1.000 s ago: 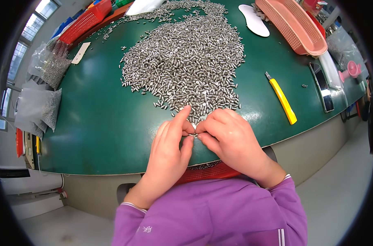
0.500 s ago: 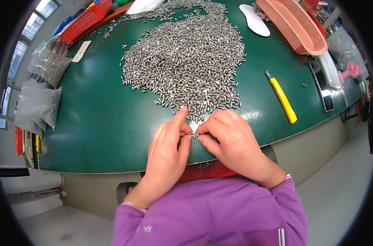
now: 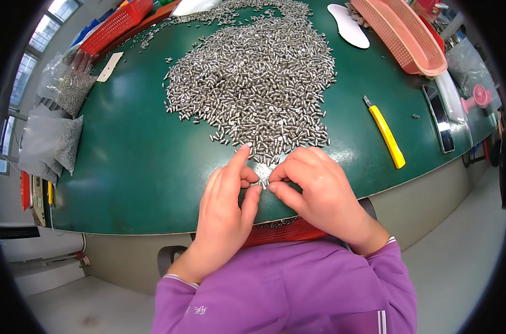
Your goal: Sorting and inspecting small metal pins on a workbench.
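A large heap of small silvery metal pins [image 3: 253, 83] spreads over the green table. At its near tip, a few loose pins [image 3: 263, 183] sit between the fingertips of my two hands. My left hand [image 3: 224, 203] has its thumb and a bent finger closed at the left side of these pins, while its index finger stretches toward the heap. From the right, my right hand [image 3: 319, 186] pinches at the same pins with thumb and forefinger. The fingertips partly hide the pins. Under the table edge, a red basket [image 3: 283, 234] holding more pins sits at my lap.
A yellow utility knife [image 3: 386, 136] lies to the right, with a phone [image 3: 439, 119] farther over. Pink basket [image 3: 400, 36] and white insole [image 3: 348, 26] lie far right. Clear bags of pins [image 3: 52, 139] line the left edge, near a red basket [image 3: 116, 26] and white tag [image 3: 110, 67].
My hands stay at the same spot by the heap's near tip. The fingertips have parted very slightly around the few pins. The whole view has shifted a little.
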`<act>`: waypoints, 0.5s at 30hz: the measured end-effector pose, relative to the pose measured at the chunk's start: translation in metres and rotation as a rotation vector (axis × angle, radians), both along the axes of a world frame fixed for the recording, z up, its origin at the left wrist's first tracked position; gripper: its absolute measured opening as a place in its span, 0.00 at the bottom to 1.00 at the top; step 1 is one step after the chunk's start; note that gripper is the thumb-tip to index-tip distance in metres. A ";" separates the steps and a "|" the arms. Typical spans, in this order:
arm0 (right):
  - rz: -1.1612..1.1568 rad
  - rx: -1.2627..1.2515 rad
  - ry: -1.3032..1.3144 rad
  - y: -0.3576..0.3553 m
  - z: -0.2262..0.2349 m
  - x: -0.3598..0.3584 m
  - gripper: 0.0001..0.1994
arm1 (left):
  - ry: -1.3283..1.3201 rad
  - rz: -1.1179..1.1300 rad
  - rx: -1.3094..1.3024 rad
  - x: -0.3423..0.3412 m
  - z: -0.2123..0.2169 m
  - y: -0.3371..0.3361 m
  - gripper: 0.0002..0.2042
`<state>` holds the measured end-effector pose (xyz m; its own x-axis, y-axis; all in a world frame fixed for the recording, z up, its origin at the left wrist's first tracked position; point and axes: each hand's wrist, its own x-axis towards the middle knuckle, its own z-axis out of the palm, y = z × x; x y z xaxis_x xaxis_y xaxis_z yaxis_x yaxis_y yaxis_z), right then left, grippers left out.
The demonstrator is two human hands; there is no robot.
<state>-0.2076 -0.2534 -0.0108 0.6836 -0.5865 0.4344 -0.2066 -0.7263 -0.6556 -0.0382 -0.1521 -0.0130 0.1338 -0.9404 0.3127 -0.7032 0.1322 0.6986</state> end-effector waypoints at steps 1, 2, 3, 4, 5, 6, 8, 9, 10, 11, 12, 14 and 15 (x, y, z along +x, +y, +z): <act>0.002 0.001 0.000 0.000 -0.001 0.001 0.06 | 0.020 0.004 -0.012 0.000 -0.001 -0.001 0.33; -0.015 0.002 -0.003 0.001 -0.001 0.002 0.07 | 0.040 0.005 -0.025 -0.001 -0.001 -0.001 0.33; -0.032 0.003 -0.006 0.001 -0.001 0.002 0.07 | 0.041 0.004 -0.025 -0.001 -0.001 -0.002 0.33; -0.034 0.004 -0.005 0.001 -0.001 0.002 0.07 | 0.069 -0.014 -0.008 0.000 -0.001 -0.002 0.33; -0.035 -0.008 -0.001 0.001 -0.001 0.003 0.07 | 0.096 -0.028 0.008 0.000 -0.001 -0.002 0.33; -0.035 -0.020 0.003 0.001 -0.001 0.003 0.08 | 0.096 -0.027 0.008 0.000 -0.001 -0.002 0.33; -0.039 -0.021 0.011 0.001 -0.002 0.003 0.08 | 0.088 -0.037 0.012 0.000 0.000 -0.002 0.33; -0.043 -0.023 0.020 0.001 -0.002 0.003 0.08 | 0.088 -0.037 0.012 0.001 0.000 -0.002 0.33; -0.042 -0.022 0.020 0.002 -0.001 0.003 0.08 | 0.086 -0.044 0.016 0.001 0.000 -0.002 0.33; -0.047 -0.023 0.023 0.002 -0.001 0.003 0.08 | 0.084 -0.052 0.020 0.001 -0.001 -0.002 0.34; -0.052 -0.024 0.026 0.003 -0.001 0.003 0.08 | 0.084 -0.051 0.020 0.001 0.000 -0.002 0.34; -0.053 -0.024 0.025 0.003 -0.001 0.003 0.09 | 0.062 -0.060 0.014 0.001 0.000 -0.002 0.34; -0.055 -0.025 0.023 0.003 -0.002 0.003 0.09 | 0.062 -0.059 0.014 0.001 0.000 -0.002 0.34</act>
<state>-0.2050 -0.2502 -0.0124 0.6608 -0.6125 0.4337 -0.2611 -0.7294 -0.6323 -0.0368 -0.1542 -0.0125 0.0963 -0.9515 0.2922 -0.6501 0.1622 0.7423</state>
